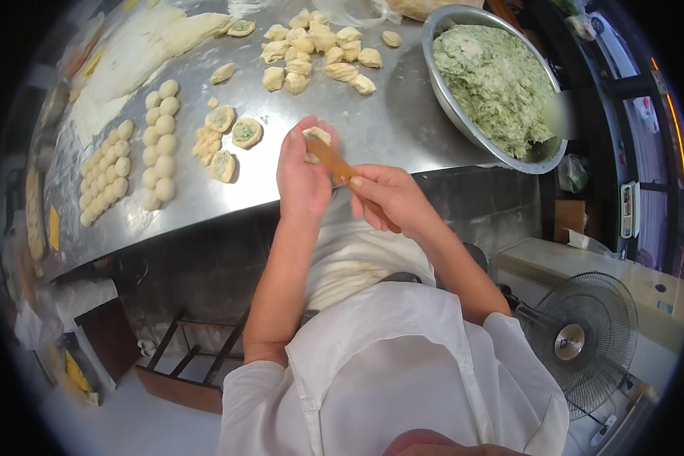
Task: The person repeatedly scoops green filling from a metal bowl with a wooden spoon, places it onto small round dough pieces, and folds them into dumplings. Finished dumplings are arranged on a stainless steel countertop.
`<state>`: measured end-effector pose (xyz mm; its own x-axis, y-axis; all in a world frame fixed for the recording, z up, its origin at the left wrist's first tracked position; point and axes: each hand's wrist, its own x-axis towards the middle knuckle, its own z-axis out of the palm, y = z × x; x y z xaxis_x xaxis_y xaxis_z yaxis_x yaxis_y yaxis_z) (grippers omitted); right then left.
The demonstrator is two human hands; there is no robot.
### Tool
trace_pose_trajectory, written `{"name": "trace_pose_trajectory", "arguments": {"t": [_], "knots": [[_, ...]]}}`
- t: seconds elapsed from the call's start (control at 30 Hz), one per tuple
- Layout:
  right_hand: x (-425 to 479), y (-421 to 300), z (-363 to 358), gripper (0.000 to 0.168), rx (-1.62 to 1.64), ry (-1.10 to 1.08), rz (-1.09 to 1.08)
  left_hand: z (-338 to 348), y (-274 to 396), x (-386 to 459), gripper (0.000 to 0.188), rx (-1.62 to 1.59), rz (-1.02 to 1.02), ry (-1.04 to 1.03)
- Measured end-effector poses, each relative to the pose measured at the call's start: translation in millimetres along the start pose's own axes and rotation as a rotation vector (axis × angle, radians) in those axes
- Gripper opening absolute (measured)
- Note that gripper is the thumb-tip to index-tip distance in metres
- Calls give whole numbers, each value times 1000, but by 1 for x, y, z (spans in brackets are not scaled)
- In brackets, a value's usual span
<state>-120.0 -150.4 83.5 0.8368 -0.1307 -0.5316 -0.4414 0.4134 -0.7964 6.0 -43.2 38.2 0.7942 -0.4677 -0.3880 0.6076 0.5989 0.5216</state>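
Note:
My left hand is cupped around a piece of dough, above the front edge of the steel table. In my right hand is a flat brown spatula, its far end pressed onto the dough in my left palm. How much filling lies there is hidden by the blade. To the left lie several flattened dough rounds, one with green filling showing. Lumps of dough are heaped farther back. A large metal bowl of pale green filling stands at the right.
Rows of smooth dough balls stand at the left, before a large floured dough sheet. A plastic bag lies at the back. Below the table are a dark wood-and-metal stool at left and a standing fan at right.

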Motion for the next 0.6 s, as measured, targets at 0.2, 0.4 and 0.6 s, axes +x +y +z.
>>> {"name": "trace_pose_trajectory", "arguments": {"t": [0.2, 0.4, 0.6], "knots": [[10, 14, -7, 31, 43, -168, 139, -18, 11, -12, 35, 71, 70, 32], [19, -3, -37, 30, -71, 119, -126, -43, 80, 5, 35, 247, 198, 54], [66, 19, -63, 29, -97, 300, -260, -70, 178, 99, 32, 867, 394, 225]]}}
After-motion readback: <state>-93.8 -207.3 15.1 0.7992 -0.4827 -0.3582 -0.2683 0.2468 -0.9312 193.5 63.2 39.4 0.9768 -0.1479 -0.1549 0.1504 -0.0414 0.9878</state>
